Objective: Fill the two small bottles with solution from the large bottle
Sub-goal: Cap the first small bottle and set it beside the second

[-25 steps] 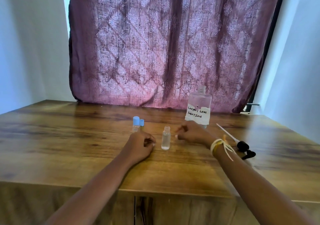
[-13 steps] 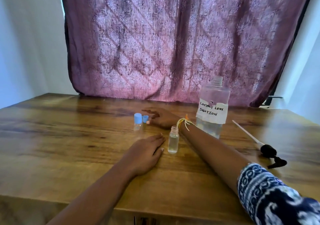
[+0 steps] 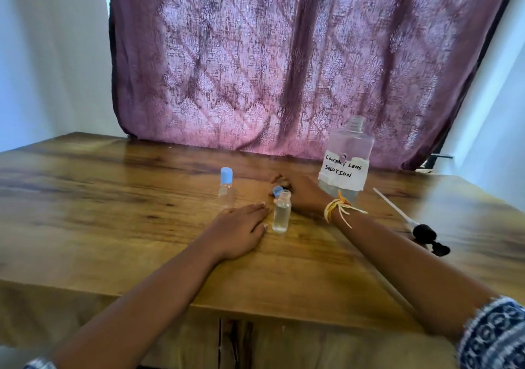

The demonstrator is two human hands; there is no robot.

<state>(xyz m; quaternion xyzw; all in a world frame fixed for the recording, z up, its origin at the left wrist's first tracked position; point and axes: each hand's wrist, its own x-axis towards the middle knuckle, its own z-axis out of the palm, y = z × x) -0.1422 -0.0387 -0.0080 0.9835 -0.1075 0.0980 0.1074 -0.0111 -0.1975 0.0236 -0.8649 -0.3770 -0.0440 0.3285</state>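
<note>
Blue cap [image 3: 277,190] in right hand [image 3: 305,195] grip | left hand [image 3: 238,230] flat, fingers straight

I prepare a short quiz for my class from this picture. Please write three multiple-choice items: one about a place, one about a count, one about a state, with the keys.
1. Where does the large bottle stand?
A. right of the open small bottle
B. left of the capped small bottle
C. at the table's near edge

2. How many small bottles wear a blue cap?
A. none
B. one
C. two

3. How is the left hand?
A. gripping a bottle
B. flat on the table
C. raised in the air

Key: 1 A, it stands at the far right; 2 B, only the left one is capped, while the loose blue cap is at the right hand; 3 B, its fingers lie straight on the wood.
</note>
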